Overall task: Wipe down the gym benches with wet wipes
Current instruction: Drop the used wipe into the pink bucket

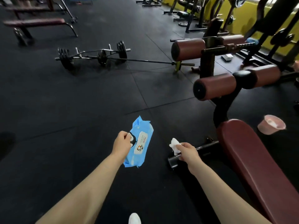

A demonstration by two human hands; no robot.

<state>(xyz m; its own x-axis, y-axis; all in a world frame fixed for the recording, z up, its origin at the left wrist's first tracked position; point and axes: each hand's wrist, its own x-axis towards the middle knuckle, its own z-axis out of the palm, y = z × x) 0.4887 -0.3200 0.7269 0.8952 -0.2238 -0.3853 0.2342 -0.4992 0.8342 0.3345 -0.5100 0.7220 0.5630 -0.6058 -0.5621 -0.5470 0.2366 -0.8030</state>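
One Wipe Drawn, Bench Pad Not Yet Touched

One wipe (174, 145) was bunched in the right hand (187, 151), pinched between fingers and thumb and held in the air just left of the bench (252, 159). It was clear of the maroon pad. The left hand (122, 143) gripped the blue pack (140, 143) by its near edge, label side up, over the black floor (64, 110).

Judged step: carry the wipe to the pad and begin wiping. To do it well, the wipe should be opened flat rather than used as a wad, pressed down under the palm, and drawn in overlapping strokes along the pad's length. The pack's flap should be closed so the rest stay moist.

Beyond the bench stood its foam rollers (215, 86), a pink tub (271, 125) on the floor to the right, and barbells (97, 55) farther off.
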